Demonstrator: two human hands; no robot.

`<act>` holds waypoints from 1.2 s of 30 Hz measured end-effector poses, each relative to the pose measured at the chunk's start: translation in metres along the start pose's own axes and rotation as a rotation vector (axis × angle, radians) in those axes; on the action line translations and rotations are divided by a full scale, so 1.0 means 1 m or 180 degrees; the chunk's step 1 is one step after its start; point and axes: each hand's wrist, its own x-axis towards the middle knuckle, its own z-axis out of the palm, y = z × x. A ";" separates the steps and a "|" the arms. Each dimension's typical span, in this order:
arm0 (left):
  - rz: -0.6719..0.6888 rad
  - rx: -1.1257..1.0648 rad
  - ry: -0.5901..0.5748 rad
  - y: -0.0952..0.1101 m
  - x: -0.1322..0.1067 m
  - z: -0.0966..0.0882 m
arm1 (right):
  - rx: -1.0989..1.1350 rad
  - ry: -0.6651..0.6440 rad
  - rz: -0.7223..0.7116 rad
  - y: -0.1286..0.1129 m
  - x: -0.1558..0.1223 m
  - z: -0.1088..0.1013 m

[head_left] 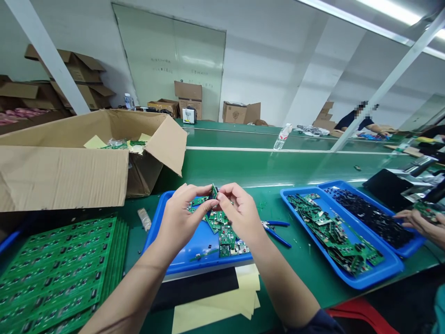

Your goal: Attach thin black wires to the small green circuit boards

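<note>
Between the fingertips of both hands, above a blue tray (181, 253), is a small green circuit board (214, 191). My left hand (187, 208) pinches its left side with thumb and forefinger. The fingers of my right hand (238, 208) close on its right edge. More small circuit boards (226, 235) lie in the tray's right half, partly hidden by my hands. Blue-handled pliers (278, 229) rest against the tray's right side. Yellow paper sheets (215, 311) and a black sheet (201, 287) lie in front of the tray.
To the left are stacked circuit panels (66, 269) and a big open cardboard box (62, 178). On the right stand a tray of boards (396, 269) and a tray of small black parts (365, 208). A co-worker's hand (420, 222) holds a board there. A bottle (282, 137) stands behind.
</note>
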 end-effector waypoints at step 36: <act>-0.2416 -0.3284 -0.1385 0.003 0.009 -0.008 | -0.1455 0.0220 -0.1540 -0.007 0.009 -0.021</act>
